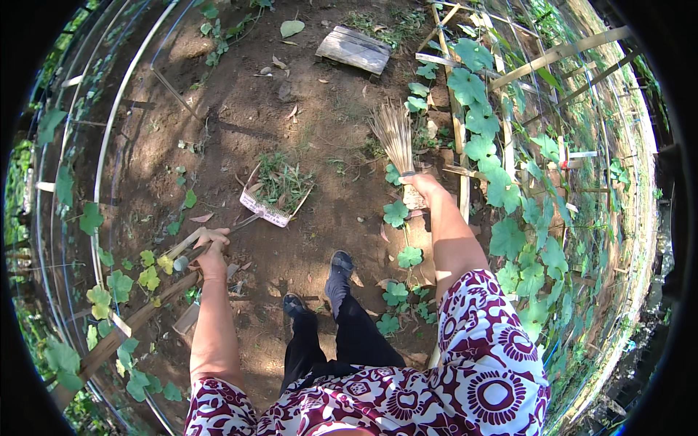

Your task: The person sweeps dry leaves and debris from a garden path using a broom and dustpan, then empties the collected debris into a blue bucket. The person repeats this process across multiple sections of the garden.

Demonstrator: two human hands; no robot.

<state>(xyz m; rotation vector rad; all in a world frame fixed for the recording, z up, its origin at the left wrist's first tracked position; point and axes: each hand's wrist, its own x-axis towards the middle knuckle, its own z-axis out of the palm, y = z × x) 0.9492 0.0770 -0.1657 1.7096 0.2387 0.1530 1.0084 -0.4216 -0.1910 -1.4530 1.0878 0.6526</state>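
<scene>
My right hand (425, 187) is closed round the bound end of a stick broom (394, 138), whose thin bristles fan out away from me over the soil. At the left, my left hand (213, 243) grips the handle of a dustpan (265, 211). The pan is pale with printing along its near edge and rests on or just above the ground; I cannot tell which. Green weeds (282, 182) are heaped in it. Broom and dustpan are apart, with bare soil between them.
Leafy vines (480, 123) climb a bamboo trellis (459, 102) along the right. A weathered wooden board (354, 49) lies ahead. Pipes (120, 123) and a wooden pole (138, 316) line the left, beside more vine leaves. Dry leaves dot the brown soil (240, 145).
</scene>
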